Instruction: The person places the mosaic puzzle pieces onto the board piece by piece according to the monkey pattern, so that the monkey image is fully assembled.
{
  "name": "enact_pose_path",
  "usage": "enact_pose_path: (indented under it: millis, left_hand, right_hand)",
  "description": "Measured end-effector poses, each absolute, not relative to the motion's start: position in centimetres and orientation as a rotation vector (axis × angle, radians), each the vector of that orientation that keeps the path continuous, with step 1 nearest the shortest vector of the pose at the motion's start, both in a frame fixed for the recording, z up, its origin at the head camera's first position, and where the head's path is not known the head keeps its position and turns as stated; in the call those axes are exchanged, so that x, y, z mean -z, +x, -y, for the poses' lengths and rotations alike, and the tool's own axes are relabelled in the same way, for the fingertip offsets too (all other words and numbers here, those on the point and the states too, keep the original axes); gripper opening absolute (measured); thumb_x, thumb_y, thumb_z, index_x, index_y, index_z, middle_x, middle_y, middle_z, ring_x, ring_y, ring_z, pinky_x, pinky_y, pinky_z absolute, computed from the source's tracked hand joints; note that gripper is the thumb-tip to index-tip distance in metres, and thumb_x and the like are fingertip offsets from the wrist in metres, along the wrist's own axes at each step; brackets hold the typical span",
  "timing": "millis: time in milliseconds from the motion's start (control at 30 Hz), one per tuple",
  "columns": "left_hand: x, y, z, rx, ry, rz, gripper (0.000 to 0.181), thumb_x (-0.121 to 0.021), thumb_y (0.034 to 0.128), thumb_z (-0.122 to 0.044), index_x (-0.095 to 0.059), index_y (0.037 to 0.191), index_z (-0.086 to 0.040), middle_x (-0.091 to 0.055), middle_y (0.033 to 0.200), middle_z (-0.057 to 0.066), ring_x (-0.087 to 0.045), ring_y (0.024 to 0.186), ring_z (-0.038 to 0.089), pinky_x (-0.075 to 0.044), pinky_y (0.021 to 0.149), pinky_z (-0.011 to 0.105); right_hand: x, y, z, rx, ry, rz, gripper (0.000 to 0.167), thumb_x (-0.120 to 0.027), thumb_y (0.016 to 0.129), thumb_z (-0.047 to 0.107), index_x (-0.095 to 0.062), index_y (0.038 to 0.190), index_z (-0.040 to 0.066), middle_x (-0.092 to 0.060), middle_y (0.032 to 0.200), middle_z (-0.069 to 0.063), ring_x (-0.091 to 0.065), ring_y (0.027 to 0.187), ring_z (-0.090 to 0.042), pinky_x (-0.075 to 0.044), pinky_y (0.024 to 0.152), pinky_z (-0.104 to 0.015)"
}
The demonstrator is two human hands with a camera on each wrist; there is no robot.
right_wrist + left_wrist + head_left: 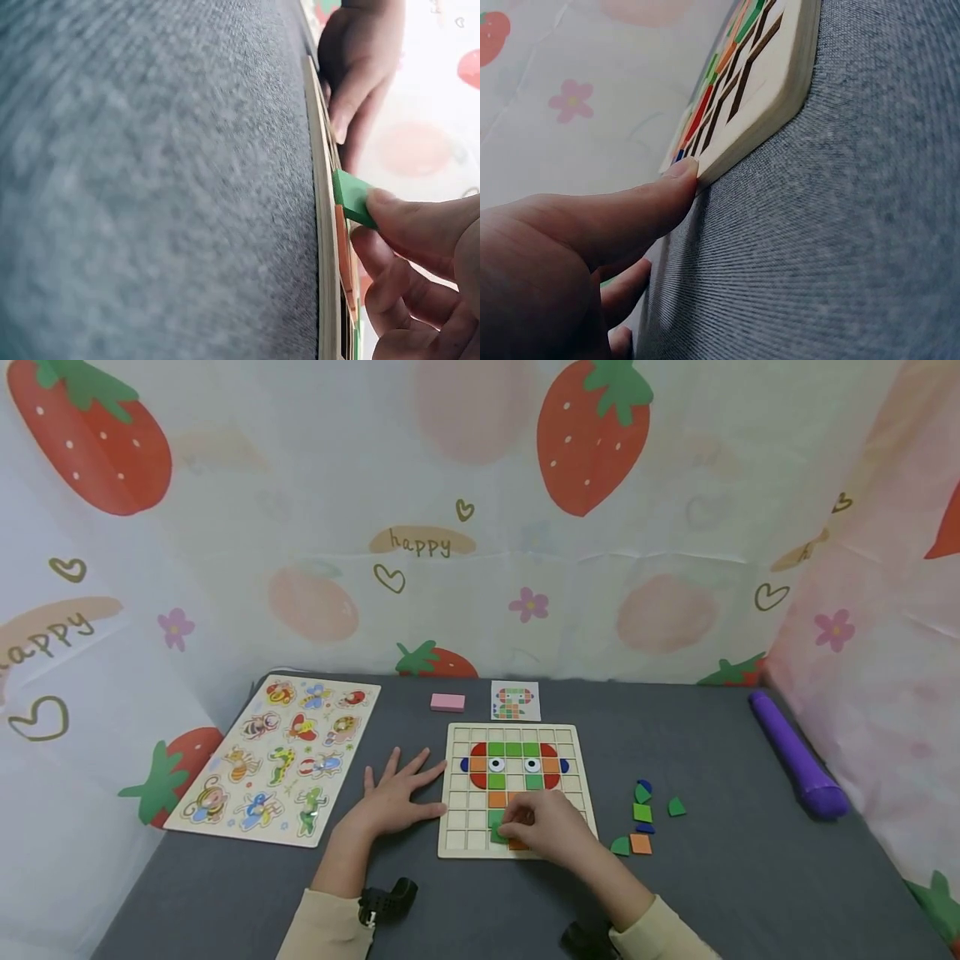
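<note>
The right grip (551, 827) pinches a flat, straight-edged green piece (350, 196), tilted at the pale gridded board (456, 842); the left grip (394, 800), fingers spread, touches the board's edge.

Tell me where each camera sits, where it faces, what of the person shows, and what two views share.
Head: on the head, facing forward and down at the wooden grid board; left hand, right hand and sleeves show.
Left wrist: on that wrist, looking low along the gray tablecloth; the left thumb touches the board's edge, other fingers partly visible.
Right wrist: on that wrist, looking low along the board's edge; the right hand pinches a green tile, left hand beyond.
Shared: head and right wrist views show both hands and the tile.
</note>
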State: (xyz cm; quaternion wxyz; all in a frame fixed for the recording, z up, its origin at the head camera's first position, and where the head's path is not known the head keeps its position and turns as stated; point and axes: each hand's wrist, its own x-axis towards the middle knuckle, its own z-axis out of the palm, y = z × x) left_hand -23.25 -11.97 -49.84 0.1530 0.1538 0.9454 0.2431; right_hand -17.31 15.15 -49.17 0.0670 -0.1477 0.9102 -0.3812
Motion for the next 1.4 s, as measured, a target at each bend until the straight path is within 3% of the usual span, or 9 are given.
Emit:
enact_pose_path:
  millis: [700, 1400]
  left_hand:
    - [49.9, -23.4, 11.9, -0.719, 0.445, -2.716, 0.077, -0.071, 0.0897, -0.052, -0.039, 0.157, -0.031, -0.023, 0.169, 0.005, 0.005, 0.156, 0.044, 0.010, 0.113, 0.077]
    - [50.2, -23.5, 11.8, -0.693, 0.465, -2.711, 0.073, -0.069, 0.0914, -0.052, -0.039, 0.156, -0.034, -0.020, 0.169, 0.005, 0.008, 0.155, 0.045, 0.010, 0.111, 0.078]
  right_hand:
    - [48.6, -17.4, -15.1, 1.003, -0.447, -2.787, 0.011, -0.082, 0.085, 0.025, -0.073, 0.079, 0.025, -0.058, 0.067, 0.013, -0.051, 0.061, -0.007, -0.042, 0.056, -0.025]
    - [46.5, -17.1, -24.9, 1.130, 0.008, -2.887, 0.010, -0.077, 0.090, 0.019, -0.076, 0.098, 0.013, -0.070, 0.087, 0.001, -0.061, 0.074, -0.013, -0.051, 0.063, -0.031]
